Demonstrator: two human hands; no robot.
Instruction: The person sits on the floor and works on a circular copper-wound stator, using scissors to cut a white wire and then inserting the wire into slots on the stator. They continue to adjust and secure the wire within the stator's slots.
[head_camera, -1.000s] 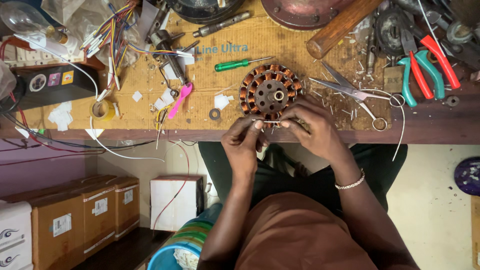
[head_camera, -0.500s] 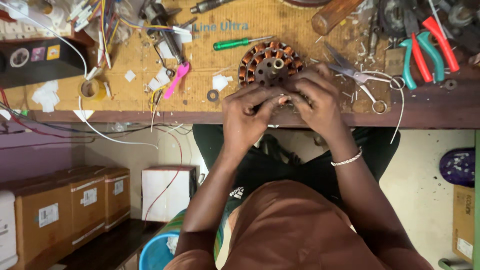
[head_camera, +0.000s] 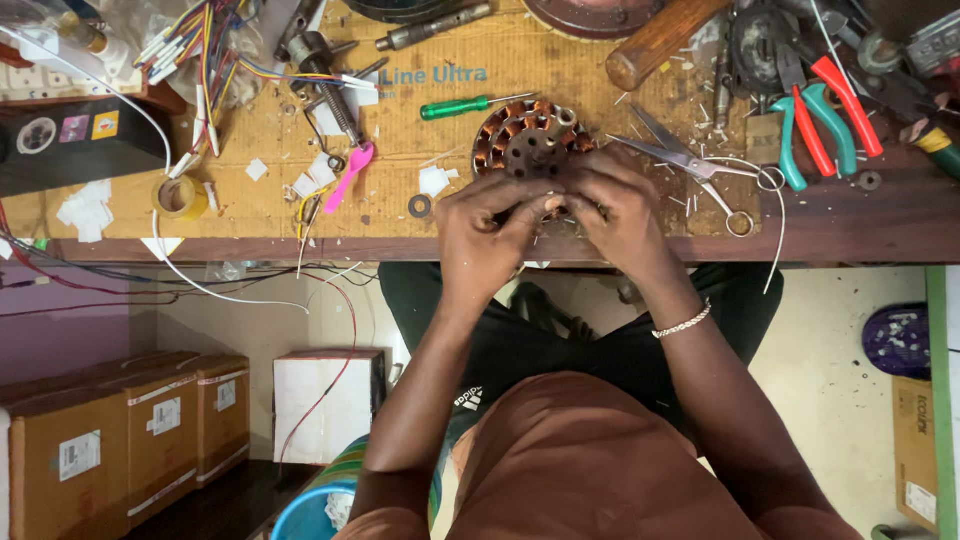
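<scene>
1. Whereas a moment ago my view sat a little lower over the bench (head_camera: 300, 215), it has now shifted so the wound stator (head_camera: 528, 140) lies nearer the middle of the frame, though it has not moved on the bench itself.
2. My left hand (head_camera: 490, 235) has stayed curled at the near edge of the stator, fingers bent inward against it and pinching something too small to make out.
3. My right hand (head_camera: 625, 215) has stayed closed in the same way on the stator's near right side, its fingertips meeting those of the left; a bracelet (head_camera: 682, 322) sits at that wrist.
4. I count one stator with copper coils, lying flat near the bench's front edge, partly hidden by both hands.
5. I count one pair of scissors (head_camera: 690, 165) just right of the stator, one green-handled screwdriver (head_camera: 455, 106) to its far left, and one roll of tape (head_camera: 180, 196) well to the left.
6. I count two pliers (head_camera: 820, 125) at far right, one red-handled and one teal-handled.
7. Three brown cartons (head_camera: 120, 430) stand on the floor at lower left.
</scene>
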